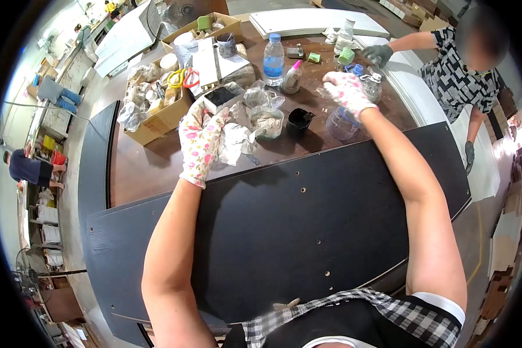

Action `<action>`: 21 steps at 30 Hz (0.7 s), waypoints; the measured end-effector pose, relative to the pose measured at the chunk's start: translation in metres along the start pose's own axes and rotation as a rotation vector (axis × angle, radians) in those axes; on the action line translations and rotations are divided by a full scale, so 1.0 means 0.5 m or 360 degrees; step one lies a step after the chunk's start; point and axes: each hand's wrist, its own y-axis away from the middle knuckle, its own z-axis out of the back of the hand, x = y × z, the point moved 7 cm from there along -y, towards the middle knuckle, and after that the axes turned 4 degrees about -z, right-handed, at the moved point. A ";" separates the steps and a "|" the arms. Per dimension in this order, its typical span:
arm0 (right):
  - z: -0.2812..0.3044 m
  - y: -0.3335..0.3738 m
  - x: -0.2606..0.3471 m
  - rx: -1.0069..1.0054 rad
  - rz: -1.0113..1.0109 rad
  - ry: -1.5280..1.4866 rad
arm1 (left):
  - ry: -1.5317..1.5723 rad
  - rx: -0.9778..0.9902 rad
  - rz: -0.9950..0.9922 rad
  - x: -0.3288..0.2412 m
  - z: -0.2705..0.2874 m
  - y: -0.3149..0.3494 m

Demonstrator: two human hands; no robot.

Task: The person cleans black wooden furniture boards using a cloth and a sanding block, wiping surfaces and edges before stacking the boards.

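Observation:
My left hand, in a white floral glove, is closed at the edge of a pale block with a black, stained top. The fingertips are partly hidden. Crumpled white cloth lies beside that hand. In a matching glove, my right hand reaches over the table's right part with its fingers loosely extended. Just under it is a clear plastic bottle with a blue neck, and clear bottles with blue tops stand behind it. Between my hands are a black-stained cup and a tub with whitish contents.
A large black panel with drilled holes lies before me. Cardboard boxes of supplies, scissors, a water bottle and a pink-tipped squeeze bottle stand farther back. At right, a co-worker's gloved hand is near the bottles, beside white panels.

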 end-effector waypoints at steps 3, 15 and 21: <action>0.021 0.036 -0.046 0.0229 -0.0092 0.0180 | -0.0072 -0.0043 -0.0011 -0.006 0.005 0.006; 0.129 0.047 -0.030 -0.0081 0.0094 -0.0009 | -0.0089 0.0072 0.0105 0.023 -0.011 -0.002; 0.096 0.026 0.100 0.0077 0.0241 -0.0124 | 0.0037 0.0111 0.0050 0.015 -0.016 -0.003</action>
